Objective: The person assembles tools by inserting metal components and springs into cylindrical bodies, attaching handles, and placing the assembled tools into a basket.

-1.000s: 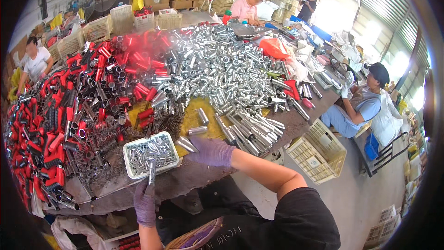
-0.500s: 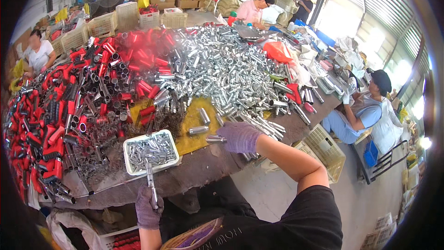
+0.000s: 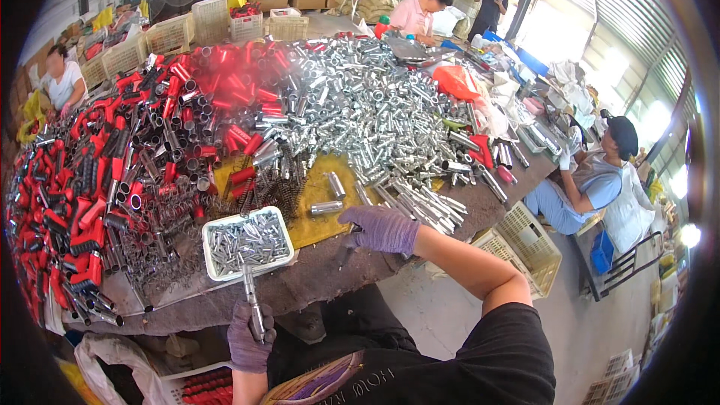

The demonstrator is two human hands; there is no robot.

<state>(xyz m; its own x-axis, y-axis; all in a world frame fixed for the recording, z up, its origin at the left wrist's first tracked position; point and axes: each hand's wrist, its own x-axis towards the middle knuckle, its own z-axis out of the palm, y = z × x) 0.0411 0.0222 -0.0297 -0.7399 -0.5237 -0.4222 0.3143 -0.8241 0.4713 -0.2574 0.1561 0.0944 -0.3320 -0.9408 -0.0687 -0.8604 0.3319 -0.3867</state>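
My left hand [image 3: 250, 339], in a purple knit glove, is closed round a slim shiny metal rod-shaped part [image 3: 252, 296]. The part stands upright in the grip, its upper end in front of a white tray [image 3: 287, 256] of small metal pins [image 3: 247, 244]. My right hand [image 3: 382, 229], gloved alike, is over the table's near edge, fingers curled together and pointing left. A small dark bit shows at its fingertips; what they hold is mostly hidden. Two metal sleeves [image 3: 326, 208] lie on a yellow sheet [image 3: 309, 231] just beyond it.
Red-and-black handles [image 3: 90, 232] heap at the left, loose metal sockets [image 3: 367, 109] in the middle, and coil springs [image 3: 274, 199] between. Long metal rods [image 3: 427, 206] lie beyond my right hand. A cream crate [image 3: 525, 244] stands beside the table. A person [image 3: 592, 180] sits at the right.
My right hand has shifted slightly left, and the metal sleeve seen at its fingertips before no longer shows. My left hand and its rod have barely moved. The view has shifted slightly.
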